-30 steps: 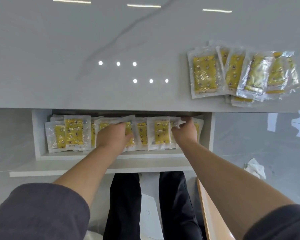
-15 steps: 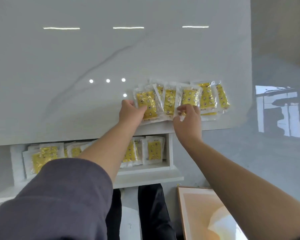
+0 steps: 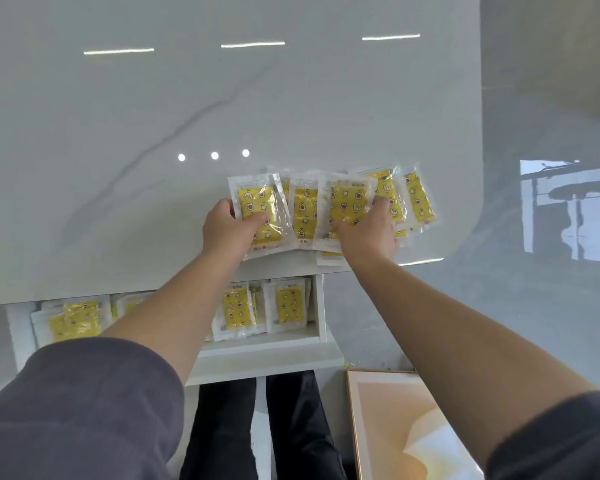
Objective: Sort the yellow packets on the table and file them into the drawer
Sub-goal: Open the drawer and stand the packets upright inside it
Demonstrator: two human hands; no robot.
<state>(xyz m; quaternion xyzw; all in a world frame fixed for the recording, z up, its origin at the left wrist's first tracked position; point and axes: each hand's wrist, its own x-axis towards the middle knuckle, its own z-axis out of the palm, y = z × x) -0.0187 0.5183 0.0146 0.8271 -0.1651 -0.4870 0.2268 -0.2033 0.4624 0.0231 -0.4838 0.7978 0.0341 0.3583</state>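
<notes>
- Head view. The left hand [image 3: 227,226] was at the near edge of the white desk [image 3: 153,133]. Its thumb was laid over the face of the leftmost packet [image 3: 257,206] and its fingers curled round that packet's left edge, so it was grasping it.
- The right hand [image 3: 368,233] was grasping a second gripped packet [image 3: 347,202], with the thumb on its near left part and the fingers round its right edge.
- Between the two hands a middle packet [image 3: 305,209] lay flat on the desk, its edges overlapping the gripped ones.
- Just right of the right hand's fingers, the outer packets [image 3: 417,199] lay fanned and overlapping. All had a yellow print under clear wrap.
- Below both hands, under the desk edge, the open white drawer [image 3: 321,306] held filed packets [image 3: 288,303] leaning in a row.
- The left forearm hid the middle of that row. More of the row showed at the far left end [image 3: 73,317].
- Between the forearms, lower down, were black trouser legs [image 3: 291,427].
- Under the right forearm was a framed peach panel [image 3: 388,431].
- There were grey sleeves [image 3: 84,410] on both upper arms.
- Right of the right hand, off the desk, was glossy grey floor [image 3: 534,306] with a window reflection.
</notes>
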